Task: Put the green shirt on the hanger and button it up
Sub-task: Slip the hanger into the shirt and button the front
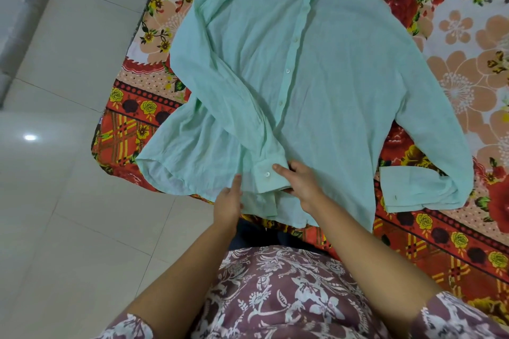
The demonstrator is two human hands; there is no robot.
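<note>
The shirt (316, 77) lies spread flat, front up, on the bed (454, 36). The right grip (300, 181) pinches a sleeve's cuff (268, 177), thumb on top. The left grip (227, 199) rests at the hem with its fingers hidden; I cannot tell whether it is clenched or released.

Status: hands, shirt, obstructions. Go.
Right hand grips sleeve cuff. Left hand at hem, grip unclear. Green shirt flat on floral bedsheet. No hanger visible.
</note>
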